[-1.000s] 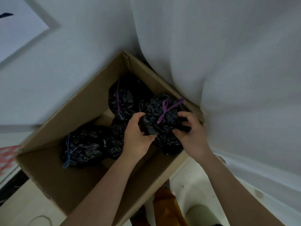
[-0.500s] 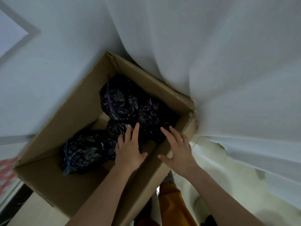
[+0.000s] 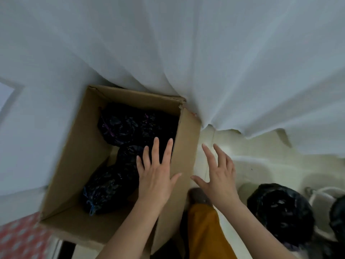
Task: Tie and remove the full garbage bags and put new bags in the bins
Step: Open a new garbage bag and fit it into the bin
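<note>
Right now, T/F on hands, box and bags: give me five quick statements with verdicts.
1. Both hands are open. True: left hand and right hand show spread fingers.
2. The cardboard box holds tied black bags. True, e.g. the blue-tied bag.
3. The right hand grips a bag. False: it holds nothing.
4. The box is closed. False: it stands open.
5. A black bag sits outside the box. True.

White bin and the dark bag inside it cut off at right edge. Cardboard box floor largely hidden under tied bags.
</note>
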Action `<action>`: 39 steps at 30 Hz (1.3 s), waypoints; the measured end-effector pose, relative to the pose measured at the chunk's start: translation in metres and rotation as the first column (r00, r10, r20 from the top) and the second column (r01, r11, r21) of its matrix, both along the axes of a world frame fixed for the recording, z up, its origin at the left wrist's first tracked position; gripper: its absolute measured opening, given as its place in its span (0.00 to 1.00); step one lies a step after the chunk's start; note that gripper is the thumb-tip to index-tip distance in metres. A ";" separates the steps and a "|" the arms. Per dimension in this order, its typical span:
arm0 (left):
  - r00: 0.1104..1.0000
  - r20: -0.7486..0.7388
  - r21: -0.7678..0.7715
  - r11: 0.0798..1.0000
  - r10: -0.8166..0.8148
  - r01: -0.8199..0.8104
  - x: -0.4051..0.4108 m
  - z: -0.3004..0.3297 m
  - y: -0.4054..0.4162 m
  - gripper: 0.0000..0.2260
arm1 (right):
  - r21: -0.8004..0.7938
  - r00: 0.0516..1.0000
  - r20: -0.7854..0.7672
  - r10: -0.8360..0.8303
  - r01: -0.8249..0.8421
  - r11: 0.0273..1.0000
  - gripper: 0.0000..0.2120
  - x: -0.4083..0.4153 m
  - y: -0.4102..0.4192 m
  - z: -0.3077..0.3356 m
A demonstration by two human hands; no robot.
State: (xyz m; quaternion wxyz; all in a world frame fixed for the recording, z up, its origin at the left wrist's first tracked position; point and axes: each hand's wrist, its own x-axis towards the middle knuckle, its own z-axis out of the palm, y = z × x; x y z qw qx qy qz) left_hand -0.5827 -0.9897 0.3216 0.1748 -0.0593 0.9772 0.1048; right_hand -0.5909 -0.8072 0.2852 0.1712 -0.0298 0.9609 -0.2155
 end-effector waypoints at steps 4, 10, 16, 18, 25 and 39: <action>0.992 0.054 0.016 0.993 -0.115 0.114 0.004 0.000 0.058 0.49 | 0.011 0.983 0.074 -0.168 0.167 0.986 0.46 0.037 0.063 0.009; 0.912 0.115 0.107 0.918 -0.393 0.382 0.007 -0.014 0.197 0.48 | 0.107 0.861 0.098 -0.498 0.489 0.866 0.41 0.089 0.198 0.011; 0.757 0.114 0.155 0.764 -0.643 0.626 0.028 -0.024 0.337 0.45 | 0.155 0.632 0.137 -0.763 0.747 0.646 0.38 0.154 0.334 -0.006; 0.724 0.108 0.164 0.731 -0.681 0.663 0.038 -0.028 0.376 0.44 | 0.148 0.557 0.151 -0.816 0.804 0.576 0.37 0.176 0.374 -0.017; 0.676 0.105 0.183 0.682 -0.729 0.708 0.070 -0.082 0.531 0.34 | 0.183 0.463 0.235 -0.855 0.843 0.507 0.35 0.230 0.520 -0.079; 0.683 0.185 0.207 0.707 -0.707 0.676 0.114 -0.246 0.723 0.33 | 0.184 0.564 0.531 -0.632 0.651 0.736 0.34 0.224 0.681 -0.279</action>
